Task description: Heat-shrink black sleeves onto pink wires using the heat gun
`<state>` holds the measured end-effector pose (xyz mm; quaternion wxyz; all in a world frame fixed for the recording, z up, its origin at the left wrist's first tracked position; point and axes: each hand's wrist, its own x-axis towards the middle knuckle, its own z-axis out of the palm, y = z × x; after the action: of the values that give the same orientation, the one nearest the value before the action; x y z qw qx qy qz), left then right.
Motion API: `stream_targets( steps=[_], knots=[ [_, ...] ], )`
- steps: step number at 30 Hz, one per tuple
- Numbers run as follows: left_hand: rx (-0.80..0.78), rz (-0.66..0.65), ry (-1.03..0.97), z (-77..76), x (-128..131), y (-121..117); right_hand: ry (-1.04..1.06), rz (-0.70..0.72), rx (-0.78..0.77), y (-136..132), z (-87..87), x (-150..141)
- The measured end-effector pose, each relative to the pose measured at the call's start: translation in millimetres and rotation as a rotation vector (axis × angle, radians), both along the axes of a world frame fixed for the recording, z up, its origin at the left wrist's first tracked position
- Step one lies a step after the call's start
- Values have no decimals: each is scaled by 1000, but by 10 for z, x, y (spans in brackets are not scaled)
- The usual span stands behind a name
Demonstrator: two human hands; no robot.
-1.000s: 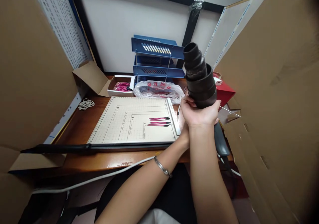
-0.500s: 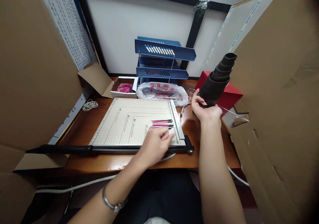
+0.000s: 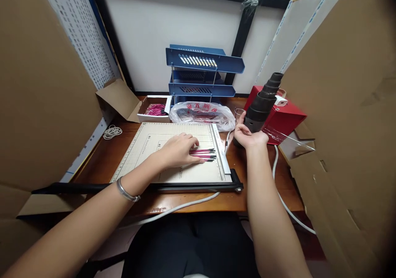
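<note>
Several magenta wires with black ends (image 3: 206,155) lie in a row on the cream board of a paper trimmer (image 3: 136,158). My left hand (image 3: 179,151) rests over their left ends. Its thumb and curved forefinger are apart, one on each side of the row; the wire ends beneath are hidden. My right hand (image 3: 251,135), palm up, is closed round the lower part of a black stepped tube (image 3: 262,100), one finger raised. The tube leans up and to the right, narrowing toward its top, and its lower end is hidden.
A box of magenta wires (image 3: 156,109), a clear plastic bag (image 3: 202,117) and blue file trays (image 3: 202,69) stand behind the trimmer. A red box (image 3: 289,121) is at right. The trimmer's black arm (image 3: 80,187) runs along the front. Cardboard walls (image 3: 346,104) close in both sides.
My left hand has moved up and left from the board's front edge onto the wires, its fingers opening. My right hand has shifted slightly left with the black tube.
</note>
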<state>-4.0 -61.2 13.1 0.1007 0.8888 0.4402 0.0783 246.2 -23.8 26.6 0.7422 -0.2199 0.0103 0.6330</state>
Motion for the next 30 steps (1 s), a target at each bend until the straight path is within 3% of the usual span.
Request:
stream_targets(
  steps=[4,7,12,14,17,21,23,26,30],
  knots=[
    [95,-18,85,-15,105,102,-18,11,-13,17,-72,10],
    [124,49,109,-20,129,236,-36,35,-28,1,-83,8],
    [138,97,80,-23,52,438,-75,123,26,-173,64,-51],
    [131,83,50,-33,29,479,-255,269,148,-217,155,-131],
    [109,89,11,-69,27,512,-708,476,318,-139,234,-291],
    [65,153,-65,-137,14,546,-1351,533,303,136,133,-411],
    [32,179,-125,-161,-17,562,-1577,583,288,233,27,-388],
    [-10,202,-188,-178,-63,582,-1733,692,341,263,-104,-291],
    [-9,176,-207,-179,-85,586,-1734,811,372,185,-167,-189]
  ],
)
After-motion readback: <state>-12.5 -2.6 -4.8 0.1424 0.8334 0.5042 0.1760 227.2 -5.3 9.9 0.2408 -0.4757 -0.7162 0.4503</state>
